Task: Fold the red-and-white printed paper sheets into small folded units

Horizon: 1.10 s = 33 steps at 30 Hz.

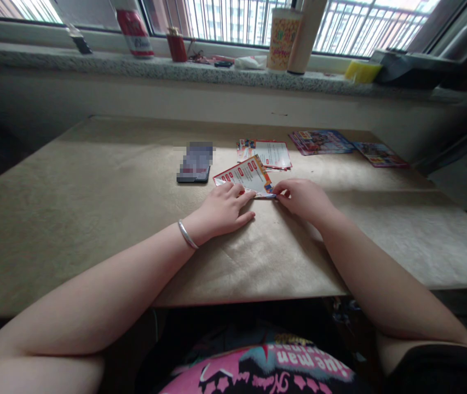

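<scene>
A printed leaflet (243,176), white with red labels and a colourful strip along one side, lies at a slant on the table. Its near edge looks folded over. My left hand (225,210), with a silver bangle at the wrist, rests on that edge, fingers spread and thumb out on the tabletop. At the leaflet's right corner, my right hand (305,200) pinches the paper between thumb and fingers. Just behind the leaflet sits a loose stack of similar leaflets (273,153). A phone (196,162), its screen blurred out, lies to the left.
Colourful printed sheets (326,142) lie at the back right of the table (93,219), with another small pile (381,154) beside them. On the stone windowsill (208,72) stand a red-and-white can (134,33), a red container (176,46), a patterned cup (282,41) and a yellow object (362,71).
</scene>
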Motion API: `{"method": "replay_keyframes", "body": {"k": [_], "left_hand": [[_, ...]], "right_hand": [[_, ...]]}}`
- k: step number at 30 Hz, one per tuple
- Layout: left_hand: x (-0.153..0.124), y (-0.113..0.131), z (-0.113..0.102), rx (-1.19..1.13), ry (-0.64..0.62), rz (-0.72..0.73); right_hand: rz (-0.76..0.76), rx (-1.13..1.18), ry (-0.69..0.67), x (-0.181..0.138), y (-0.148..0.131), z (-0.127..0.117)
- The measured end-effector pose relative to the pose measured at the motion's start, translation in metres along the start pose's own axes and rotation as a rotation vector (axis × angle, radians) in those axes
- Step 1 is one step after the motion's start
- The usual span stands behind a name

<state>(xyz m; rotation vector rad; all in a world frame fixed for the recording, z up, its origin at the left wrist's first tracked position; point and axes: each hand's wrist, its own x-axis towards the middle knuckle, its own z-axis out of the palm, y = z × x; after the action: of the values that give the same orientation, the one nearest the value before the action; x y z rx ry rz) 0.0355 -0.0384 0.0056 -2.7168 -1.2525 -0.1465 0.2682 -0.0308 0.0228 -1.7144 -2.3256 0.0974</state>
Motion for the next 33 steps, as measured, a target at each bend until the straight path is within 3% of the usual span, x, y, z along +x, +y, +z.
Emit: {"method": "replay_keyframes", "body": {"k": [2,6,9,33], "left_hand": [[0.000,0.000,-0.001,0.007,0.001,0.005],[0.000,0.000,-0.002,0.014,0.013,0.019],[0.000,0.000,-0.001,0.029,0.016,0.028],[0.001,0.001,-0.003,0.053,0.009,0.030]], "right_hand": [[-0.018,0.025,0.020,0.000,0.004,0.001],[-0.236,0.026,0.090,0.002,0.007,0.008],[-0.308,0.006,0.081,0.003,0.003,0.011],[-0.137,0.028,-0.101,0.005,0.025,-0.001]]}}
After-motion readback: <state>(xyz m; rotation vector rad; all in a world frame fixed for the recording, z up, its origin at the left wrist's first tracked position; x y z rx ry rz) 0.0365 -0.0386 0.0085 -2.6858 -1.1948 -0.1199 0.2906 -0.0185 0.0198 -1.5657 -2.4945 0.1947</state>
